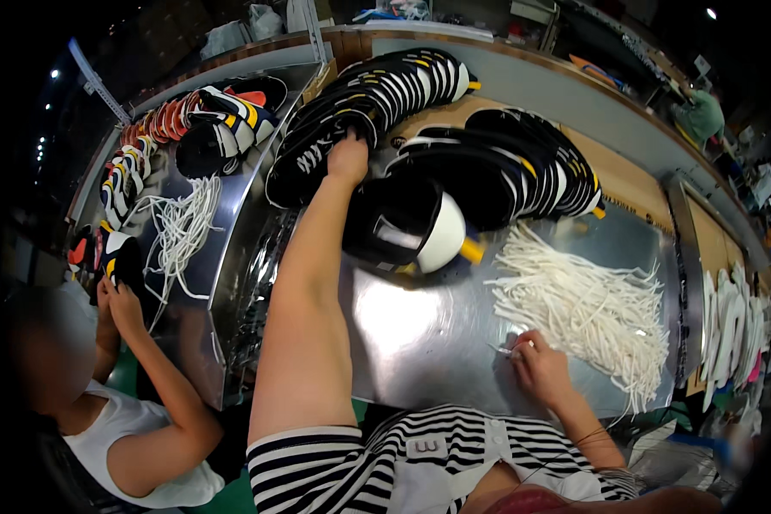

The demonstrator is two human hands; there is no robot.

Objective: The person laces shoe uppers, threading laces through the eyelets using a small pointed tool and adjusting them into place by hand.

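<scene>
Stretched far forward, my left hand (349,160) grips the edge of a black shoe upper (313,161) with white lacing, at the near end of a curved row. Its fingertips are partly hidden against the dark material. Close to me on the right, my right hand (541,370) is closed in a pinch on a thin, pale, shiny piece (503,349), too small to identify. Beside that hand lies a thick pile of white shoelaces (578,300). Between my hands, a black-and-white shoe upper (411,227) with a yellow tab rests apart, slightly blurred.
Another row of uppers (522,171) curves along the back of the metal table (411,343). To the left, a co-worker's hands (120,304) handle an upper at a neighbouring table with tangled white laces (188,223) and stacked uppers (158,124). A raised edge (681,283) bounds my table's right side.
</scene>
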